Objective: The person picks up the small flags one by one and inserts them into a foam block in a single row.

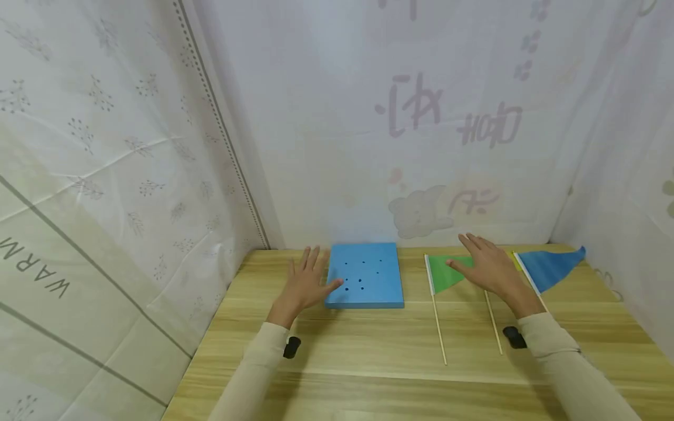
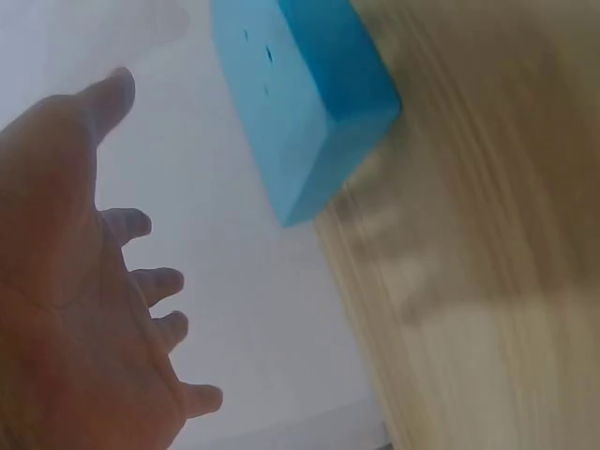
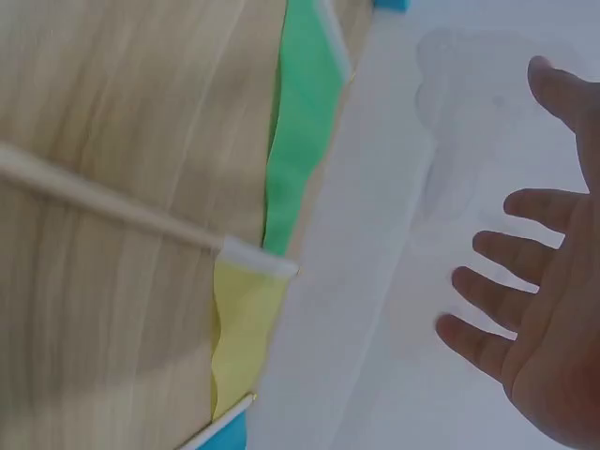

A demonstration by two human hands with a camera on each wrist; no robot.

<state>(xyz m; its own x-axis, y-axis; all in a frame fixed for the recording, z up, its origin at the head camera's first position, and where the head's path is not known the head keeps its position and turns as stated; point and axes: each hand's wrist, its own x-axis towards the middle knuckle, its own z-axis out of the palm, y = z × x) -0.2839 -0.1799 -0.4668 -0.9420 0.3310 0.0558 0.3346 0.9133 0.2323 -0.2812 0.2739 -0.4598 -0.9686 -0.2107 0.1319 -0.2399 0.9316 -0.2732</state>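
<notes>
A blue foam block (image 1: 368,275) with several small dark holes in its top lies at the back middle of the table. My left hand (image 1: 304,283) hovers at its left side, fingers spread, holding nothing. Over the flags on the right is my right hand (image 1: 489,269), its fingers straight and thumb out, also holding nothing. A green flag (image 1: 444,272) on a thin wooden stick lies to the left of that hand. The yellow flag (image 3: 248,328) is mostly hidden by the hand in the head view. Farthest right lies a blue flag (image 1: 550,269), its stick partly behind the forearm.
The wooden table (image 1: 368,351) meets a pale printed curtain (image 1: 326,146) along its back edge. More curtain hangs at the left and right sides. The flag sticks point toward the table's front.
</notes>
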